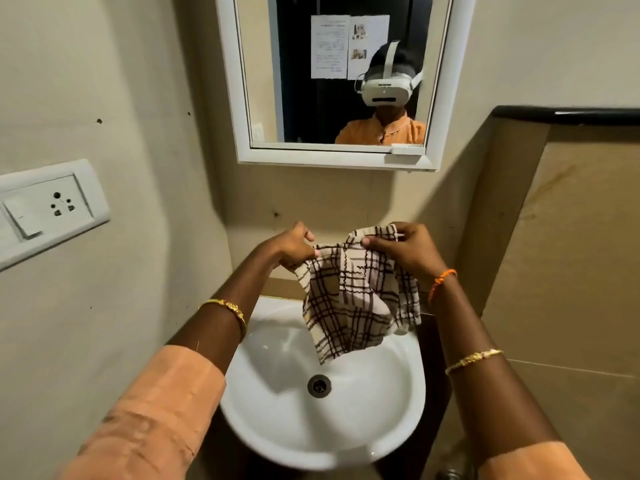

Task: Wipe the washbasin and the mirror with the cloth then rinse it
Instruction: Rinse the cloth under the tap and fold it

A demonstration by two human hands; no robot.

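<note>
- Beige plaster wall (104, 81) fills the left side and the back, and a tan panel (571, 254) with a dark top edge covers the right.
- White ceramic washbasin (346, 427) sits low in the middle, round bowl facing up, with the dark drain (319, 385) at its centre.
- White-framed mirror (440, 98) hangs on the back wall straight above the washbasin; in the glass we see an orange top, a white headset (386, 88) and paper notices (346, 46) on a dark surface behind.
- Orange sleeves (145, 420) come in from both lower corners, forearms bare beyond them.
- Checked cloth (356, 303), cream with dark brown lines, hangs in the air over the back half of the washbasin, its lower corner dangling just above the bowl, not far from the drain.
- White switch and socket plate (45, 209) sits on the left wall.
- Left hand (294, 251) has its grip clamped on the cloth's upper left edge, fingers curled tight.
- Right hand (405, 249) pinches the upper right edge, thumb and fingers closed on the fabric, so the cloth is stretched between the two hands.
- Gold bangles (228, 308) show on both forearms, and an orange thread (441, 282) circles the right wrist.
</note>
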